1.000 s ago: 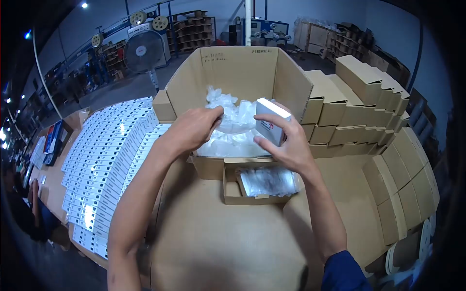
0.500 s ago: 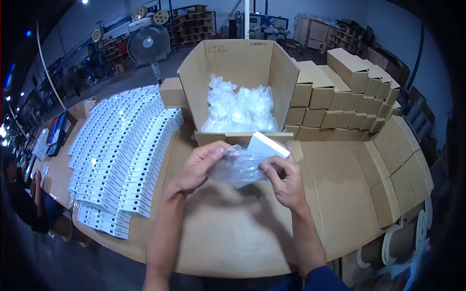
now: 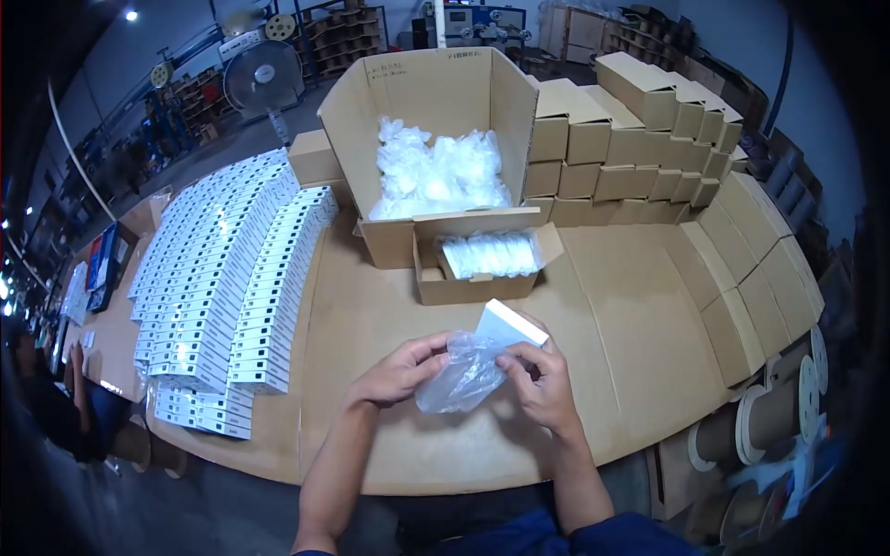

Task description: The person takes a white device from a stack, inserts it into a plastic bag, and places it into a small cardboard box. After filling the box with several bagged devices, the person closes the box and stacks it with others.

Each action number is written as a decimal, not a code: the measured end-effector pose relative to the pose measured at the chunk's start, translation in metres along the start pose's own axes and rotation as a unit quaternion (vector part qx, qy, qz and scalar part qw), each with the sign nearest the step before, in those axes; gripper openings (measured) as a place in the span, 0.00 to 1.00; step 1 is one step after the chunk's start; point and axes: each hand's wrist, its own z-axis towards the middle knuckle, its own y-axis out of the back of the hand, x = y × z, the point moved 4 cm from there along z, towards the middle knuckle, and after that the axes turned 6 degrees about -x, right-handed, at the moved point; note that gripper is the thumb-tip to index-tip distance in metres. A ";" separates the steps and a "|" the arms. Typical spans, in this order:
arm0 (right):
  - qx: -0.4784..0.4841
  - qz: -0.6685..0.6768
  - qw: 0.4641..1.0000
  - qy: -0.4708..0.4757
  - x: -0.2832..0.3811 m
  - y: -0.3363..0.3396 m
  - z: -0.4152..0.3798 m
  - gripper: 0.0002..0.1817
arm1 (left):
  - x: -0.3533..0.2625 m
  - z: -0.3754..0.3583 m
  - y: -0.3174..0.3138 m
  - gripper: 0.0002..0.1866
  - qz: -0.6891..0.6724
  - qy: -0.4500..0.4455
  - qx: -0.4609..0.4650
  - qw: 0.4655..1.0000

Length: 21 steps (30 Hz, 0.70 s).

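Note:
My left hand (image 3: 408, 366) pinches the edge of a clear plastic bag (image 3: 459, 375) between thumb and fingers. A flat white box (image 3: 508, 324) is gripped in my right hand (image 3: 536, 375), tilted, with its lower end at or inside the bag's mouth; the overlap hides exactly how far in it goes. The right thumb also presses on the bag. Just beyond my hands stands a small open cardboard box (image 3: 445, 292), holding a row of bagged items (image 3: 491, 255). Behind it, a large open carton (image 3: 426, 69) contains a heap of clear plastic bags (image 3: 440, 171).
White printed boxes (image 3: 209, 278) are stacked in long rows on the left. Brown cardboard boxes (image 3: 640, 148) are piled at the back right, with more (image 3: 751, 269) along the right edge. A person's arm (image 3: 79, 389) shows at far left. Spools (image 3: 769, 408) stand below right.
The view has shifted, bringing the small cardboard box into sight beyond my hands. Both hands sit lower in the picture, still holding the bag and the white box.

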 end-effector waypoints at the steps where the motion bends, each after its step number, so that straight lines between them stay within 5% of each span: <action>1: -0.004 -0.015 1.000 0.008 0.002 0.000 -0.004 0.07 | 0.008 -0.002 0.002 0.26 -0.030 0.042 -0.013 0.999; 5: 0.005 0.011 1.000 -0.028 -0.004 0.003 -0.011 0.07 | 0.005 -0.010 0.010 0.25 -0.050 0.071 -0.009 0.996; 14: 0.009 -0.039 0.999 0.031 0.000 -0.005 -0.016 0.05 | -0.015 -0.008 -0.012 0.11 0.185 -0.008 -0.045 0.982; 17: 0.036 -0.101 0.991 0.075 0.002 0.003 -0.015 0.06 | -0.036 -0.011 -0.015 0.08 0.311 -0.059 -0.202 0.927; 21: 0.070 -0.116 0.990 0.047 -0.004 0.008 -0.017 0.07 | -0.048 -0.011 0.002 0.09 0.343 -0.061 -0.208 0.914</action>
